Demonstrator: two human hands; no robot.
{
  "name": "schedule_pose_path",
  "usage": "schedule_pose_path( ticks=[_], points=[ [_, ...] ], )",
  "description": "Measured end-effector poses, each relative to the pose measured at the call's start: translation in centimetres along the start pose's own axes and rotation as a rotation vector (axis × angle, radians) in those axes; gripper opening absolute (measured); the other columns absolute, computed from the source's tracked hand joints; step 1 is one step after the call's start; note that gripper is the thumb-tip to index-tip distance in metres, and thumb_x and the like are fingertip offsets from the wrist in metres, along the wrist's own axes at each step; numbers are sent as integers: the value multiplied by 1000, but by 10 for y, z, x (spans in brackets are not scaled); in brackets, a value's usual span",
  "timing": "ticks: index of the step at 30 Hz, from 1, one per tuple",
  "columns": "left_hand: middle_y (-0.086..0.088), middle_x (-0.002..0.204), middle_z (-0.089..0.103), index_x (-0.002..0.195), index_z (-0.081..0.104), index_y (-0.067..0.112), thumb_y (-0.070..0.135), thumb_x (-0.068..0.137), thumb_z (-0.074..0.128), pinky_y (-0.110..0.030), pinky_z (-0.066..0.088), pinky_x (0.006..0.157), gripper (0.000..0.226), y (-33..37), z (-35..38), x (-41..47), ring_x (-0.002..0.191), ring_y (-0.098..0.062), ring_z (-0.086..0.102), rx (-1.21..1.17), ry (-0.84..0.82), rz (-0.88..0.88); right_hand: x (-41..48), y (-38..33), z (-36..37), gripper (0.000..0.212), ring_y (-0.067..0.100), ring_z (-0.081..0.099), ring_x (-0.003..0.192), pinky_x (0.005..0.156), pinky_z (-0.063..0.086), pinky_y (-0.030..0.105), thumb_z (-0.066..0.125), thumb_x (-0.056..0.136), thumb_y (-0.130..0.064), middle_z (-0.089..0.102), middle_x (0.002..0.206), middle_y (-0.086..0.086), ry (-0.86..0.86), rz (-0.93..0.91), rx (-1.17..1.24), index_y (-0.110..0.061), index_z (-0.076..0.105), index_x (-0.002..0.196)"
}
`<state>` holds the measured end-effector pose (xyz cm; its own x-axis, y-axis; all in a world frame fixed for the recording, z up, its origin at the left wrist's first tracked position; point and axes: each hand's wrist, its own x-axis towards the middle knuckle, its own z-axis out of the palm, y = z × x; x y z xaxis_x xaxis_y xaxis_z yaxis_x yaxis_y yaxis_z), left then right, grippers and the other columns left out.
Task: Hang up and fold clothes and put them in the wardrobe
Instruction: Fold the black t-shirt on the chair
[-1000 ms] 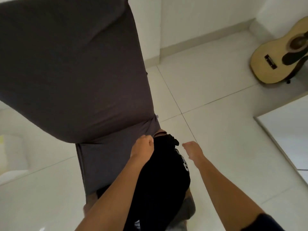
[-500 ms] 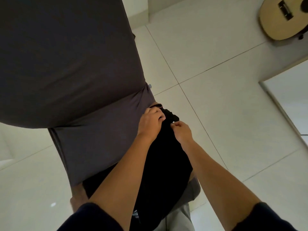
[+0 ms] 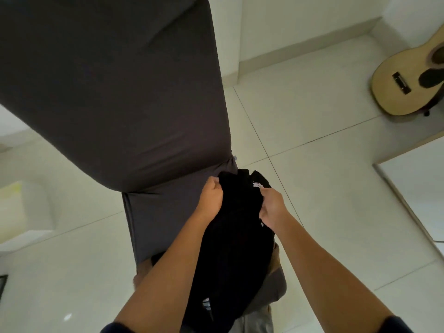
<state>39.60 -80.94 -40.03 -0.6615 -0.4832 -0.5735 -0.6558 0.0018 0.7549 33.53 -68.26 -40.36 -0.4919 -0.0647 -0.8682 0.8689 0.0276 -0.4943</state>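
"Two hands on one piece, is that it?"

"Yes. The left hand (image 3: 211,200) and the right hand (image 3: 272,207) each have their fingers curled into the top edge of a black garment (image 3: 235,248). They hold it bunched between them, and the rest hangs down in front of the person, right beside the corner of a dark grey mattress (image 3: 108,92)."

"How far along would you say the job is?"

"Early, by my reckoning. The garment is crumpled, neither folded flat nor on a hanger, and no hanger shows. Spreading it out, folding or hanging it, and carrying it off all remain."

"And the wardrobe? Anything in it?"

"No wardrobe is in view that I can be sure of. A white panel (image 3: 418,188) runs along the right edge; it may be a door or a tabletop, I cannot tell which. Nothing rests on the part that shows."

"Other clothes waiting?"

"Some grey cloth (image 3: 276,284) sits below the black one, possibly what the person wears. A guitar (image 3: 406,85) stands on the tiled floor (image 3: 312,116), well apart."
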Motion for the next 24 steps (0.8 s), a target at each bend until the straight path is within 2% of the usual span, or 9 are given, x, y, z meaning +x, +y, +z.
schedule_pose_path(
  ticks=[3,5,8,11,15,17,19,21,24],
  points=[
    [5,97,57,101,57,23,68,90,27,-25,43,87,55,40,-31,-49,91,-7,54,-177,-143,-100,-57,-23,18,30,28,63,99,94,49,39,50,97,-26,66,103,14,-132,18,58,-5,60,114],
    [5,107,64,109,62,29,80,81,27,-32,42,100,68,54,-48,-75,107,-14,58,-397,-292,-180,-89,-39,22,32,28,65,101,93,51,41,58,92,-36,70,104,12,-266,16,10,-9,64,108],
    [-5,113,68,121,62,17,64,91,36,-35,48,94,61,73,-79,-119,109,-22,62,-596,-363,-264,-148,-66,23,30,27,68,96,82,55,36,64,89,-26,72,103,14,-441,-33,-192,-4,66,110],
    [-9,108,71,125,59,10,48,97,41,-35,52,83,50,94,-102,-162,104,-24,64,-632,-310,-249,-205,-94,26,30,27,66,99,83,54,35,62,90,-19,69,106,15,-519,-111,-390,0,63,112],
    [-18,123,62,128,54,7,61,94,31,-44,49,91,68,126,-133,-203,114,-34,59,-775,-311,-119,-285,-126,32,17,22,66,93,73,53,29,57,92,-21,71,97,8,-681,-293,-595,-8,69,95],
    [-18,123,62,126,56,10,67,91,30,-44,51,86,72,147,-147,-227,112,-34,60,-823,-265,-63,-324,-136,31,19,18,68,87,65,54,25,56,92,-23,71,94,6,-765,-363,-656,-10,69,94],
    [-16,120,64,120,61,13,64,90,40,-41,54,77,63,167,-157,-239,106,-31,63,-832,-186,-34,-348,-144,30,21,18,68,87,65,54,24,55,93,-23,71,96,7,-816,-417,-672,-8,68,97],
    [-16,114,66,116,62,8,48,93,51,-37,56,69,48,188,-164,-253,98,-30,66,-843,-107,0,-368,-152,25,24,22,66,96,76,54,29,56,92,-24,70,105,10,-852,-466,-665,-5,67,104],
    [-14,93,62,96,60,3,19,98,46,-31,54,63,21,222,-169,-271,78,-23,61,-855,12,84,-392,-161,11,27,24,66,98,80,52,32,58,89,-24,69,108,12,-909,-495,-677,-4,66,105]
  ],
)
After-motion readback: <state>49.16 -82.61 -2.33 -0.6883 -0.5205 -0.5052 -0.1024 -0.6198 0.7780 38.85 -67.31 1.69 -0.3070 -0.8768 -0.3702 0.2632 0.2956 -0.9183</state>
